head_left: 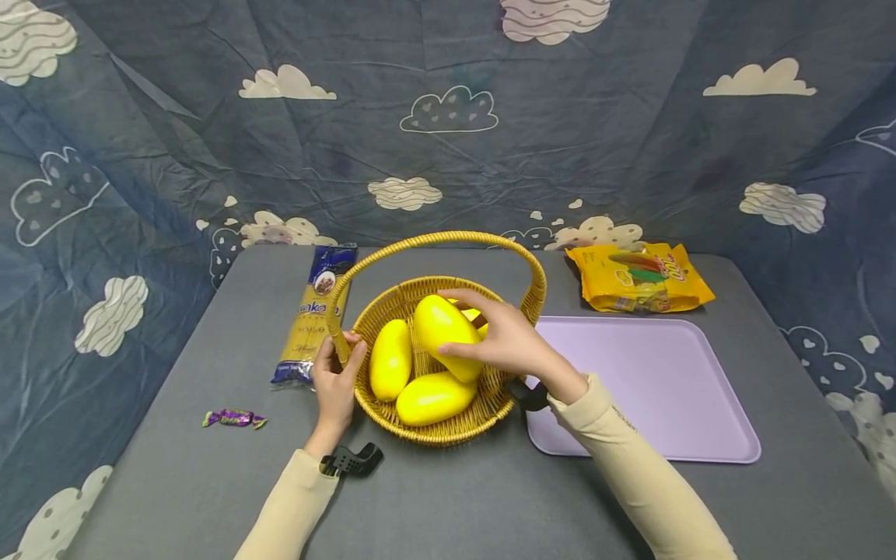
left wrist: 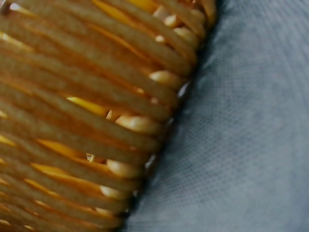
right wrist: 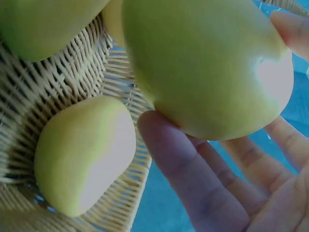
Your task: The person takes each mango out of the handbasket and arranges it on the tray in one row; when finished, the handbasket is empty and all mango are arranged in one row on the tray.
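Observation:
A yellow wicker basket [head_left: 490,400] with a tall arched handle stands mid-table, yellow mangoes inside it. At its left side, my left hand [head_left: 336,389] grips the rim by the handle's foot. My right hand [head_left: 514,336] holds one mango [head_left: 439,325] between thumb and fingers, over the basket. Below it lie a mango [head_left: 390,362] at the left and another mango [head_left: 434,399] at the front; more yellow fruit shows partly behind the right hand. The right wrist view has the held mango [right wrist: 203,67] up close. Only woven basket wall [left wrist: 87,125] and tabletop fill the left wrist view.
Left of the basket lies a blue-and-yellow pasta packet [head_left: 308,323], with a purple wrapped candy [head_left: 234,418] nearer the front. To the right sits a lilac tray [head_left: 651,389], partly under the right forearm. A yellow packet [head_left: 640,278] lies behind the tray.

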Tool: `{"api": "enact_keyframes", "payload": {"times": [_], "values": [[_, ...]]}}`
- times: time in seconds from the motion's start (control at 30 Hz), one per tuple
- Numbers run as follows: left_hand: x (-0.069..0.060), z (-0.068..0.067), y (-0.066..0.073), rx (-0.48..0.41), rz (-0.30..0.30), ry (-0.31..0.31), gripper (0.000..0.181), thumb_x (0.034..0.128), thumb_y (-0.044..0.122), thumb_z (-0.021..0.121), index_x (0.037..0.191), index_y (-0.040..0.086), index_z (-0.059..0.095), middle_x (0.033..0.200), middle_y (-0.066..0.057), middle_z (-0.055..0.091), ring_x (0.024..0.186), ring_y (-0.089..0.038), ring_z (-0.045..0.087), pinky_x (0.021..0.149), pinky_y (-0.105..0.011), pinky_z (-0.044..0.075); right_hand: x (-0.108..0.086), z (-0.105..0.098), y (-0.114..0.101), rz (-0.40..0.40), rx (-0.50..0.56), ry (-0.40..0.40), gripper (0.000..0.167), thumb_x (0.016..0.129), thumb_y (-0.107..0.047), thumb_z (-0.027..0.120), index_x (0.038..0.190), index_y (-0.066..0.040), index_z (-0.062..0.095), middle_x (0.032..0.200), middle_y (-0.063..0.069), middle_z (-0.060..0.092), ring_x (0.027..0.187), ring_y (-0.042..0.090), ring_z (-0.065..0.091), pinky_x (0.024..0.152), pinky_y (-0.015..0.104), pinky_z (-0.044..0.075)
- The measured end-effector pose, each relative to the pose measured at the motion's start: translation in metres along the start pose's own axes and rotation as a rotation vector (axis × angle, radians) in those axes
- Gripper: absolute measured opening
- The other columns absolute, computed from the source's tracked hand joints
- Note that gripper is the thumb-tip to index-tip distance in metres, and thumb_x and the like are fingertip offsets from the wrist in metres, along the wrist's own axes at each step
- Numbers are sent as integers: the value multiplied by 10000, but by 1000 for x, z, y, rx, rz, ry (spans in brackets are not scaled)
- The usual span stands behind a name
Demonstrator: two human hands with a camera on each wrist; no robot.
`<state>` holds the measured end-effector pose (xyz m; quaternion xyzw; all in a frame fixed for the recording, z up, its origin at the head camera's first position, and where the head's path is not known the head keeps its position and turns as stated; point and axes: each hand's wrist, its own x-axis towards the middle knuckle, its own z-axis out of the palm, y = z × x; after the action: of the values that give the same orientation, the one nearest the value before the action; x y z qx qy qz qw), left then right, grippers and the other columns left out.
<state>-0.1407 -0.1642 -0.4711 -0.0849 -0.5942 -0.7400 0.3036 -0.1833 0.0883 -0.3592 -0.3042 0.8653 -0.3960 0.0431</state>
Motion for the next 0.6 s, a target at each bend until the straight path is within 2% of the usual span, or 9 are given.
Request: {"api": "enact_keyframes", "payload": {"times": [0.17,0.3,0.43,0.6], "values": [[0,0,-1,8,8,0,173,870,-119,584,994,-188,486,963,-157,581,923,-188,547,805,-248,437,-13,-5,-2,-20,29,45,719,757,-365,801,1381,-247,463,1264,-12,555,951,186,604,779,338,502],[0,-1,-1,18,12,-2,175,868,-123,583,994,-192,483,968,-99,595,930,-184,545,809,-247,433,-23,-7,-3,-40,81,97,730,758,-337,807,1390,-223,461,1284,-15,542,902,178,602,720,359,514],[1,-1,-2,28,12,0,168,864,-135,580,991,-192,486,963,-77,598,932,-195,542,812,-250,427,-36,-10,-5,-44,120,136,726,747,-328,818,1379,-257,467,1291,-62,526,906,169,573,675,359,525],[0,-1,-2,19,9,-6,138,863,-158,560,985,-179,498,963,-101,597,926,-210,539,808,-245,429,-55,-17,-7,-13,167,148,730,755,-281,817,1372,-336,431,1269,-84,514,904,163,569,602,343,541]]}}
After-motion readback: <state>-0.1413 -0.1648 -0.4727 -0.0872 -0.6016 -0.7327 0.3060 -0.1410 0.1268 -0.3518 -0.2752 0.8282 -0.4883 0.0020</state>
